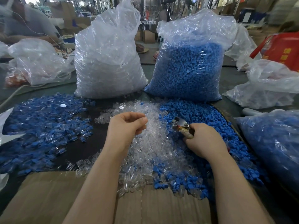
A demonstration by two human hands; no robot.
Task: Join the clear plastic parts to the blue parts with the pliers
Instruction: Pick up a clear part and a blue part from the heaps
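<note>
The left hand [127, 125] is hovering over the clear parts [145, 147] heaped mid-worktop, its fingers curled as if pinching one, though I cannot tell whether it holds any. The right hand [203, 141] is gripping the pliers [181, 125] over the blue parts [202, 113]. This looks like the picking-up step; next, a blue part needs seating against a clear one between the jaws.

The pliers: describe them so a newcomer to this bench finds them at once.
Start from the tall bag of blue parts at the back right and come down to the loose blue pile in front of it. There the right hand grips the pliers by their tape-wrapped handle. They are the only metal thing among all the plastic, with their grey head pointing up and left.
</note>
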